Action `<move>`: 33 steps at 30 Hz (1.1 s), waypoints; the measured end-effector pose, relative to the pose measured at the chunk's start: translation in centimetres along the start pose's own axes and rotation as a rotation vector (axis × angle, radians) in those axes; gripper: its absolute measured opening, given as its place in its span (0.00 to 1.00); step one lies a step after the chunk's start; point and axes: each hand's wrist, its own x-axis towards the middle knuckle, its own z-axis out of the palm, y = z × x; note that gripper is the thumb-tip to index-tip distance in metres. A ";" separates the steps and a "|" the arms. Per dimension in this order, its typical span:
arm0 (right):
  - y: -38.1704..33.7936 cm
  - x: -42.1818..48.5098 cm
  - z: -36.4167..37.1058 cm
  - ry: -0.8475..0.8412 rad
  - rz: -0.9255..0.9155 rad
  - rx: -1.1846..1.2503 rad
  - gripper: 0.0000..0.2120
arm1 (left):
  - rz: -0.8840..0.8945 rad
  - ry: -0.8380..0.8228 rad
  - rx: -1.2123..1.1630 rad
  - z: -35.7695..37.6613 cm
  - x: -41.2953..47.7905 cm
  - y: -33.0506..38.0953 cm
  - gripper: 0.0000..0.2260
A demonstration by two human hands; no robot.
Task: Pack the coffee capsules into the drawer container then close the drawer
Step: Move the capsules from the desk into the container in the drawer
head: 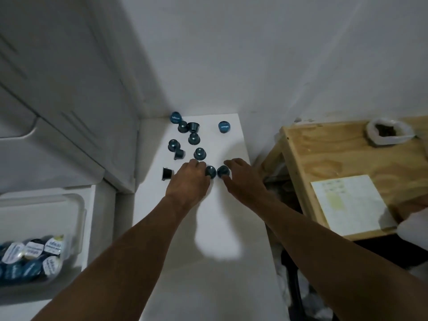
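Pinching adjacent capsules (211,171), left hand (188,180) holds one, right hand (243,179) the other.

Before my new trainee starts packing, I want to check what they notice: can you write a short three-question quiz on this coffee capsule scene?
1. True or false: the drawer container already holds capsules.
2. The loose capsules lie on: A) the wooden table B) the white counter C) the floor.
3. Fill in: the left hand and the right hand each grip one ___.
Key: 1 true; 2 B; 3 capsule.
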 end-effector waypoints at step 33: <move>-0.6 0.0 -0.1 -0.034 0.000 -0.010 0.08 | 0.030 0.045 -0.004 -0.2 0.4 0.8 0.09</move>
